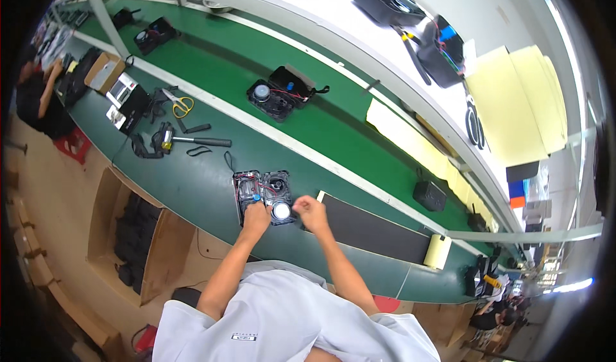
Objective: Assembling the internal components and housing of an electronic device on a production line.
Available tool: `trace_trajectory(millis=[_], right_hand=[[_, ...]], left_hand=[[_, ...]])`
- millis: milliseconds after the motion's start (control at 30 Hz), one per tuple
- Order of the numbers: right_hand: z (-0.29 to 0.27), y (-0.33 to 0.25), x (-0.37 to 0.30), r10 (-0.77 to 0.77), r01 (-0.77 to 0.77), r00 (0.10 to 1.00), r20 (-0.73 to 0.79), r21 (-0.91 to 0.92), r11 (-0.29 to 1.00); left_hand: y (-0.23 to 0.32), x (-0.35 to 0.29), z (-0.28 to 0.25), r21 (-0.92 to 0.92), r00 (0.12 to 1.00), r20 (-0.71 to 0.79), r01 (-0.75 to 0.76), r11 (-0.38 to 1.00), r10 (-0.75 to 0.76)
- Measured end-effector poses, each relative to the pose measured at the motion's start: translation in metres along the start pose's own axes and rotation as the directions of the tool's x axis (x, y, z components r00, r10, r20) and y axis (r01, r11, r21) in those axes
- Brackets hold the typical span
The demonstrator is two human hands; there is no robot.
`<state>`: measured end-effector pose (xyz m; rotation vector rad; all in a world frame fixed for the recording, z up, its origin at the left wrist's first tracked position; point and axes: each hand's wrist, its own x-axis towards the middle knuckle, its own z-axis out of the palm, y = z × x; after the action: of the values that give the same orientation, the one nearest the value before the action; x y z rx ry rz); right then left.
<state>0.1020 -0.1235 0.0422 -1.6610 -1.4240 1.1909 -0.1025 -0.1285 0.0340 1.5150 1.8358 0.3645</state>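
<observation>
An opened black speaker housing (247,189) lies on the green bench in front of me, its two halves side by side. Red wires and a small blue part (257,198) show inside the left half. The right half holds a round speaker cone (281,211) with a bright white face. My left hand (258,217) rests at the near edge between the halves, its fingers closed; what they pinch is hidden. Just right of the housing is my right hand (312,213), apart from it, fingers curled together; anything between them is too small to make out.
Left on the bench lie a hammer (205,142), yellow-handled scissors (182,107) and a box (125,102). A black strip with a yellow roll (437,251) lies right. Another open speaker (273,99) sits on the green belt beyond the rail. A carton (157,253) stands below left.
</observation>
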Motion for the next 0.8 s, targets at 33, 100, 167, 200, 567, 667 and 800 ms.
trace_trajectory(millis=[33, 100, 167, 200, 567, 667, 800], right_hand=[[0.014, -0.01, 0.004, 0.063, -0.061, 0.998, 0.027, -0.056, 0.997], [0.029, -0.025, 0.008, 0.011, 0.014, 0.995, 0.097, -0.258, 0.966], [0.038, -0.038, 0.009, 0.04, 0.005, 0.993, 0.108, -0.389, 0.921], [0.039, -0.043, 0.009, 0.112, -0.055, 0.991, 0.075, -0.534, 0.844], [0.025, 0.001, -0.009, -0.027, 0.003, 0.999, -0.038, -0.528, 0.849], [0.013, 0.017, -0.006, 0.023, -0.066, 0.992, -0.121, -0.369, 0.927], [-0.001, 0.021, 0.01, 0.271, -0.278, 0.96, -0.063, -0.172, 0.945]], left_hand=[[0.0, 0.0, 0.001, -0.015, 1.0, -0.01, 0.012, 1.0, -0.012], [-0.001, 0.001, 0.002, -0.009, 1.0, -0.002, 0.009, 1.0, -0.009], [-0.002, 0.002, 0.003, -0.025, 0.999, -0.008, 0.031, 0.999, -0.031], [-0.002, 0.002, 0.002, -0.044, 0.999, 0.012, 0.052, 0.998, -0.052], [0.034, -0.021, -0.012, 0.351, 0.901, 0.08, -0.427, 0.833, 0.427], [0.034, -0.017, 0.006, 0.43, 0.73, 0.169, -0.66, 0.617, 0.662], [0.024, -0.006, 0.021, 0.415, 0.701, 0.22, -0.697, 0.585, 0.679]])
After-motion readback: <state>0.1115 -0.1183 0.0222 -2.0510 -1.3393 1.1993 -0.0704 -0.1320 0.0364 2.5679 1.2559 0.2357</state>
